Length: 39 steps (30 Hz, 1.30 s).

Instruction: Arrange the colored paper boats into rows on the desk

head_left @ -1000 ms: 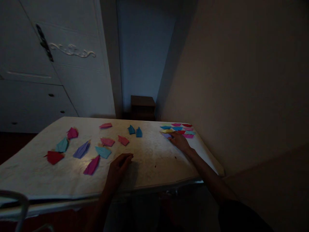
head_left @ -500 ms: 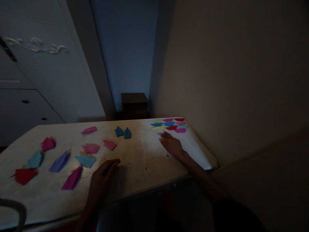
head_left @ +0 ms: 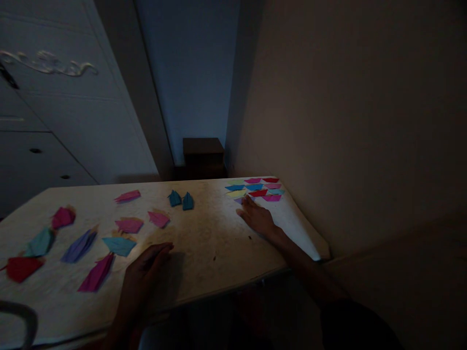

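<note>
My right hand reaches to the far right part of the table, palm down, fingers stretched out and thumb apart. Its fingertips touch a lavender folded paper piece, partly hidden by them. That piece lies at the near edge of rows of flat folded papers, among them a yellow one, a red one and a magenta one. My left hand rests above the near table edge with fingers curled and pressed together; whatever they may hold is hidden. Beside it lie a light-blue folded paper and a magenta one.
Several more folded papers are spread over the left of the table, including a red one and a purple one. Two teal ones stand mid-table. A wall borders the right; a white cabinet stands behind.
My right fingers have shifted slightly forward on the lavender paper, which now sits closer to the yellow piece. My left hand and the left papers appear a little farther left in view.
</note>
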Tool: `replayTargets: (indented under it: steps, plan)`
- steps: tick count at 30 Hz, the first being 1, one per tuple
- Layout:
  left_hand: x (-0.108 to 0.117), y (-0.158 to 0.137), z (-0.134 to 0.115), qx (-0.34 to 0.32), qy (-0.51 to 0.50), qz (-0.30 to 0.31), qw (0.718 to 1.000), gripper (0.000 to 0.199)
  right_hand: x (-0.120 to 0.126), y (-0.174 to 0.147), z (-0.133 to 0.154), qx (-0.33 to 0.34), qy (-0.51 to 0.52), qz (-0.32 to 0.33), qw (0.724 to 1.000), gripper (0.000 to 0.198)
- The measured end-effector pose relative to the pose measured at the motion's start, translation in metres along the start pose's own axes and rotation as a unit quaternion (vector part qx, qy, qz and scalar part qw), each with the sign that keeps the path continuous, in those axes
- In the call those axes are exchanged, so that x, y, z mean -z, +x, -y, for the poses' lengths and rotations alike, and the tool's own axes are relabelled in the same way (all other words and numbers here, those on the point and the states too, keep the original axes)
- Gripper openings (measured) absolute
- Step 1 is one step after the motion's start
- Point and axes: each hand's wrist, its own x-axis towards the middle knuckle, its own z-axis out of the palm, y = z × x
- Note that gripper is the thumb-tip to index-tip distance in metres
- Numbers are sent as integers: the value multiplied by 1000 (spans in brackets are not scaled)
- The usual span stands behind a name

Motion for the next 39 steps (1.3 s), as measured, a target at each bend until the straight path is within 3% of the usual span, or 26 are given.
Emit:
replayTargets:
  steps: [16,25,33,39]
  plan:
    - [-2,-1,-1,-2,9,-24,1000,45,-8,-5,2,-17,15,-36,999,48]
    - [-2,1,6,-10,36,-29,999,43,-9,-6,-2,-32,39,-45,998,56]
    - [-1,1,8,-17,41,-31,999,42,-3,-1,-8,-119,15,-31,992,58]
    - [-2,0,2,-23,50,-38,998,44,-5,-3,-10,-99,32,-56,993,55]
